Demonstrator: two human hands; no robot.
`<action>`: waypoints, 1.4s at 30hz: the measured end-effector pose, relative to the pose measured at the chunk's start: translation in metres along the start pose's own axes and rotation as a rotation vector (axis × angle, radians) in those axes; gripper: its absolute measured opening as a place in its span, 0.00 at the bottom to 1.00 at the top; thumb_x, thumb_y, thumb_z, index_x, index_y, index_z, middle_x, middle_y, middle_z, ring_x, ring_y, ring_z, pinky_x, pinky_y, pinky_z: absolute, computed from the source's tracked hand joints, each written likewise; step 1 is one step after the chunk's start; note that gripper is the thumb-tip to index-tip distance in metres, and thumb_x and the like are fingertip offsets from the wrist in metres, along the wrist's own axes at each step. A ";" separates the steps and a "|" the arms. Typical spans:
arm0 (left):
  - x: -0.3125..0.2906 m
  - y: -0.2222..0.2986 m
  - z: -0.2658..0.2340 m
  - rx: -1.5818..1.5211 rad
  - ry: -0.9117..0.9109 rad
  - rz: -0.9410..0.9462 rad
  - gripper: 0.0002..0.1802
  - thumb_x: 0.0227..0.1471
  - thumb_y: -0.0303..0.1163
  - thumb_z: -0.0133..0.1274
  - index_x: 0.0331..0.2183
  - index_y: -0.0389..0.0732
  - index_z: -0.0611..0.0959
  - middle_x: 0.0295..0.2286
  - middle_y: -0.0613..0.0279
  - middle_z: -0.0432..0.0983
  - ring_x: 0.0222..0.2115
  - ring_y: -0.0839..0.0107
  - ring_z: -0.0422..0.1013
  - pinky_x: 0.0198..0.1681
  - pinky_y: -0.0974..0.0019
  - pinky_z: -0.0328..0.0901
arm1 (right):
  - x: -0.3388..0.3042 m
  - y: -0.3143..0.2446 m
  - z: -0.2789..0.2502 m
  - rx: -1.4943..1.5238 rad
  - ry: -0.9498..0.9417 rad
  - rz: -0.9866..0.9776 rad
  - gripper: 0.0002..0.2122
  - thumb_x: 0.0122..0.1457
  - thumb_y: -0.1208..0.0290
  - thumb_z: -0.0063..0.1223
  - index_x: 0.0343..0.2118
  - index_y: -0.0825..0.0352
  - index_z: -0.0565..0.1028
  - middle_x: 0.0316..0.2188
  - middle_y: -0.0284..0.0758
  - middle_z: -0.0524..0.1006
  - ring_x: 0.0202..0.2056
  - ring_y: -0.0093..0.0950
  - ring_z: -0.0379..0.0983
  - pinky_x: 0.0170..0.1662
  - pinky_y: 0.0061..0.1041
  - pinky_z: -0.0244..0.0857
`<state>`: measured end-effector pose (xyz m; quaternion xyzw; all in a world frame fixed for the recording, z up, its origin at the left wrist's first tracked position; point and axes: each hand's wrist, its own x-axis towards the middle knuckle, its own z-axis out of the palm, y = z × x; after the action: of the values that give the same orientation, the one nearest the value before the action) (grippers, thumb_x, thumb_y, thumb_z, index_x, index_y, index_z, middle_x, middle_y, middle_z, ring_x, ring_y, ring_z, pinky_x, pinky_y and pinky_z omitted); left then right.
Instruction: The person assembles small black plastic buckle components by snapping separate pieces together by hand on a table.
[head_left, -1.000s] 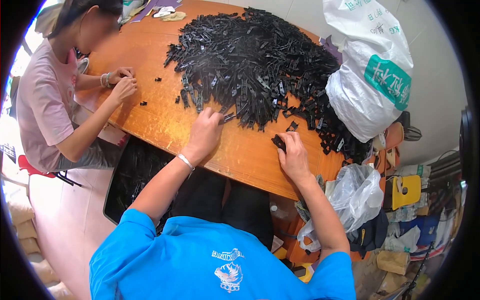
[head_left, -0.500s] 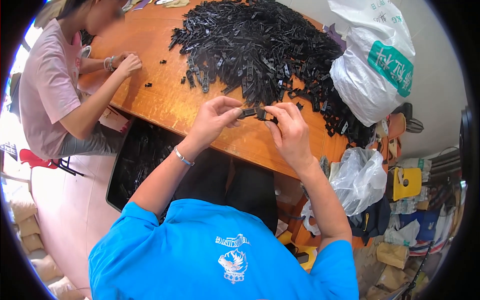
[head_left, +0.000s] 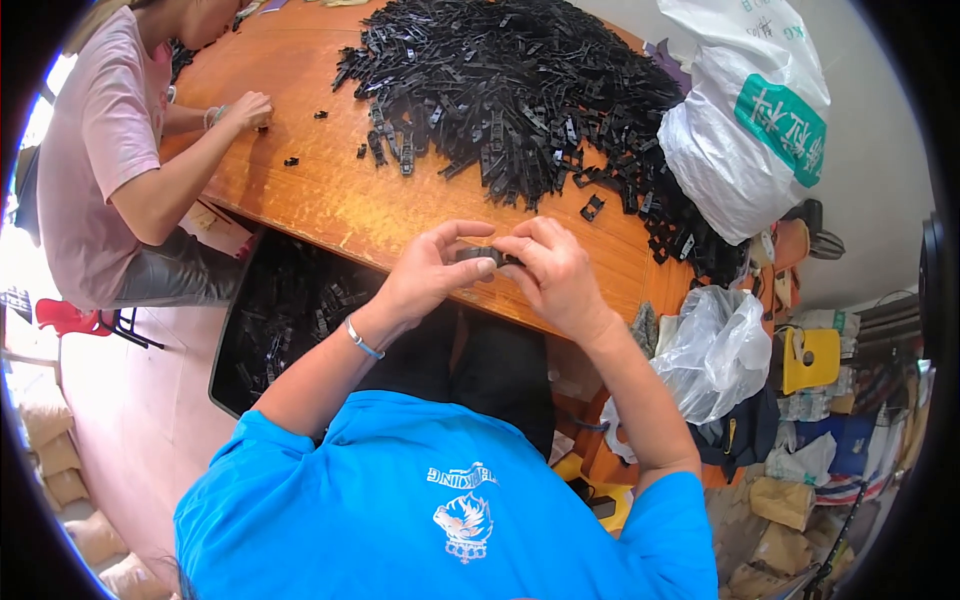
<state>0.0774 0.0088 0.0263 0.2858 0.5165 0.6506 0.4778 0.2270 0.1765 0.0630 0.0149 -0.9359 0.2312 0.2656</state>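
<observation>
Above the table's near edge, my left hand (head_left: 425,268) and my right hand (head_left: 555,268) meet over a small black plastic part (head_left: 478,254). The left thumb and fingers pinch one end of it. My right fingertips press at its other end, partly covering it. Whether it is one piece or two joined ones, I cannot make out. Beyond my hands rises a big pile of similar black plastic parts (head_left: 500,90). One loose black clip (head_left: 592,207) lies on the wood just past my right hand.
The orange wooden table (head_left: 330,200) carries a few stray pieces at left. A co-worker in a pink shirt (head_left: 105,170) sits there, hands on the table. Under the edge stands a black bin (head_left: 225,370) with parts. A white sack (head_left: 740,120) and a clear plastic bag (head_left: 715,355) are at right.
My hands have come closer together, the right one moving left and turning over the part. The loose clip behind my right hand now shows fully. The co-worker's hands have shifted slightly.
</observation>
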 end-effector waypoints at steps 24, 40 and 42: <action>0.103 0.030 -0.042 1.374 0.201 0.736 0.25 0.54 0.17 0.59 0.53 0.44 0.83 0.52 0.55 0.79 0.54 0.52 0.74 0.55 0.56 0.72 | -0.032 0.153 -0.020 -0.584 0.005 0.175 0.14 0.58 0.82 0.56 0.46 0.65 0.81 0.52 0.41 0.76 0.53 0.42 0.75 0.51 0.39 0.74; 0.155 0.012 -0.045 1.541 0.035 0.905 0.13 0.48 0.23 0.64 0.37 0.40 0.79 0.36 0.59 0.78 0.40 0.57 0.77 0.42 0.57 0.74 | -0.043 0.094 -0.007 0.503 0.274 0.676 0.13 0.59 0.81 0.62 0.47 0.71 0.77 0.35 0.32 0.81 0.34 0.18 0.78 0.38 0.21 0.73; 0.129 0.006 -0.040 1.428 0.024 0.931 0.13 0.49 0.21 0.64 0.37 0.40 0.79 0.35 0.58 0.77 0.37 0.57 0.77 0.39 0.58 0.74 | -0.030 0.070 -0.001 0.613 0.320 0.700 0.09 0.62 0.80 0.63 0.45 0.72 0.78 0.38 0.31 0.83 0.37 0.14 0.78 0.41 0.17 0.74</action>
<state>-0.0081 0.1112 0.0044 0.6950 0.6377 0.3017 -0.1387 0.2433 0.2364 0.0192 -0.2589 -0.7210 0.5706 0.2958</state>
